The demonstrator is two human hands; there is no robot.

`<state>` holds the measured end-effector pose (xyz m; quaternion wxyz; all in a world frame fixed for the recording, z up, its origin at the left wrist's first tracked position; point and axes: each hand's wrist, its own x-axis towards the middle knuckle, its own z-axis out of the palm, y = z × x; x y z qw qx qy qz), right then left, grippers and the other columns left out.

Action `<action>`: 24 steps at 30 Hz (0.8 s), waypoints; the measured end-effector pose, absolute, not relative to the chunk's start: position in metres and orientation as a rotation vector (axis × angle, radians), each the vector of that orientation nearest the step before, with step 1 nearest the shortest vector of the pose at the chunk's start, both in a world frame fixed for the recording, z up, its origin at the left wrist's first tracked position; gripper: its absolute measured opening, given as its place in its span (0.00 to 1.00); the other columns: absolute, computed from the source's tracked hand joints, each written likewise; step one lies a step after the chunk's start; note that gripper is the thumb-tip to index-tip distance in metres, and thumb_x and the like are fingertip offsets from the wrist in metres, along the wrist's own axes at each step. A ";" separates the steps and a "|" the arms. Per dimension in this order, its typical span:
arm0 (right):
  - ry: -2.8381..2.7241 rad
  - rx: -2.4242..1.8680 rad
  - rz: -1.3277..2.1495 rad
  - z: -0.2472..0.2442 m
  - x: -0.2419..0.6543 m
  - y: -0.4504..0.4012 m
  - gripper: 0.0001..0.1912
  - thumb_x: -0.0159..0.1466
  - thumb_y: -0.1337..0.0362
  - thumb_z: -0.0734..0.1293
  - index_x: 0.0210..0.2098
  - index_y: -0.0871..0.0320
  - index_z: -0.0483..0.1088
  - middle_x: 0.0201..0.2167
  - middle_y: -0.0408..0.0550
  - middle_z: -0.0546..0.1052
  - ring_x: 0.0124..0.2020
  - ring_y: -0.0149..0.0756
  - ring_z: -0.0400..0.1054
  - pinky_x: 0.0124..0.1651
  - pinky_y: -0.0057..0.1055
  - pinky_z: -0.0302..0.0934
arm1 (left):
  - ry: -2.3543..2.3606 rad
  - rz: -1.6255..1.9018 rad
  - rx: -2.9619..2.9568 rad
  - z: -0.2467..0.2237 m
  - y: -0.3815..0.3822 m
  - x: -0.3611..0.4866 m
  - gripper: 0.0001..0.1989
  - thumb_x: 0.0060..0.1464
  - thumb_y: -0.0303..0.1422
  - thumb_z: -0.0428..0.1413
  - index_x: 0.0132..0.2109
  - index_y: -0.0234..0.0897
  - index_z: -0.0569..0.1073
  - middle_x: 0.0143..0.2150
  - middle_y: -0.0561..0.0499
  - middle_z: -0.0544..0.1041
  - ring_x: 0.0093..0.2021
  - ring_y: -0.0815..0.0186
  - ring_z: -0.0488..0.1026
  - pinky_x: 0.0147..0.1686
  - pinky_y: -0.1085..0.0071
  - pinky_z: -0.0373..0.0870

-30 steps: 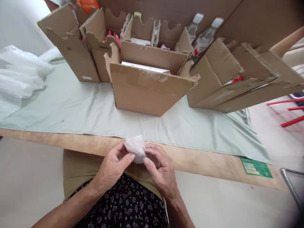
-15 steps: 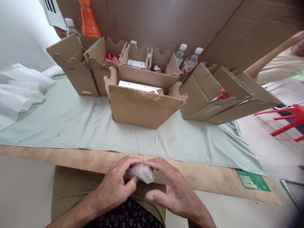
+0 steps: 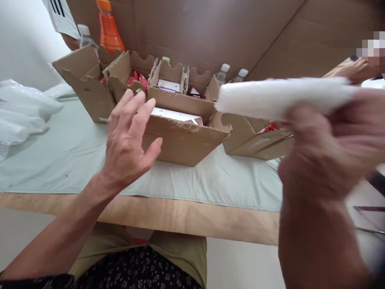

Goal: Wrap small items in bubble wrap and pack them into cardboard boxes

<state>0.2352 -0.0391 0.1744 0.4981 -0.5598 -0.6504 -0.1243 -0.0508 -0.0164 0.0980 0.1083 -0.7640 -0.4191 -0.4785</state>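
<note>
The right hand point(image 3: 327, 148), blurred, is closed around a long, whitish, roll-shaped piece of wrapping point(image 3: 270, 96), raised above the right part of the table point(image 3: 186, 215). The roll lies nearly level and points from the hand toward the table's middle; blur hides its surface details. The left hand point(image 3: 126, 140) grips nothing: its fingers are spread and its thumb stands apart, lifted over the table between the near edge and the boxes. It covers the left end of a wide, open-topped brown cardboard box point(image 3: 183, 144); whether the fingertips touch that box cannot be told. A flat white carton point(image 3: 177, 115) sits inside the box.

A pale green cloth point(image 3: 72, 168) covers the table, leaving a bare wooden strip along the near edge. Toward the far edge stands a row of narrower brown cardboard boxes point(image 3: 86, 96), some holding red packets point(image 3: 136, 78). Behind them are an orange plastic bottle point(image 3: 110, 34) and clear bottles with white caps point(image 3: 222, 75). At the table's left end lies a heap of translucent whitish plastic sleeves point(image 3: 21, 116). Beyond the far left corner, a white sleeve with black stripes point(image 3: 61, 18) shows another person.
</note>
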 end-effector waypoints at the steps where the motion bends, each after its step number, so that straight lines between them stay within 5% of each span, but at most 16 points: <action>1: -1.601 -1.360 -0.274 0.176 0.232 -0.023 0.13 0.70 0.58 0.65 0.49 0.58 0.75 0.42 0.53 0.77 0.43 0.42 0.73 0.43 0.41 0.65 | -1.221 -1.414 -2.245 0.096 -0.007 -0.049 0.35 0.57 0.30 0.62 0.69 0.43 0.64 0.68 0.43 0.69 0.75 0.46 0.58 0.73 0.43 0.56; 4: -1.765 -1.530 -0.221 0.177 0.227 0.004 0.05 0.64 0.63 0.69 0.37 0.58 0.75 0.32 0.47 0.78 0.32 0.35 0.69 0.40 0.36 0.65 | -1.254 -1.461 -2.240 0.085 0.003 -0.042 0.28 0.56 0.27 0.60 0.64 0.41 0.70 0.60 0.43 0.74 0.70 0.44 0.65 0.71 0.41 0.57; 9: -1.895 -1.926 -0.693 0.191 0.223 -0.007 0.04 0.61 0.63 0.67 0.33 0.57 0.73 0.29 0.49 0.77 0.32 0.39 0.68 0.46 0.42 0.63 | -1.273 -1.523 -2.166 0.069 -0.011 -0.038 0.25 0.56 0.27 0.58 0.61 0.43 0.71 0.56 0.45 0.74 0.65 0.50 0.70 0.67 0.48 0.65; 17: -2.267 -2.119 -0.527 0.196 0.219 0.026 0.03 0.58 0.63 0.68 0.29 0.55 0.74 0.25 0.45 0.74 0.29 0.39 0.68 0.36 0.34 0.55 | -1.190 -1.586 -2.170 0.061 -0.015 -0.035 0.26 0.55 0.23 0.58 0.60 0.42 0.71 0.54 0.45 0.75 0.65 0.48 0.71 0.66 0.46 0.67; 24: -2.512 -1.804 -0.713 0.181 0.233 0.055 0.17 0.63 0.55 0.68 0.21 0.56 0.71 0.19 0.45 0.69 0.30 0.37 0.66 0.41 0.37 0.58 | -1.186 -1.618 -2.148 0.058 -0.018 -0.033 0.25 0.55 0.23 0.57 0.59 0.42 0.72 0.56 0.45 0.76 0.65 0.49 0.71 0.66 0.45 0.68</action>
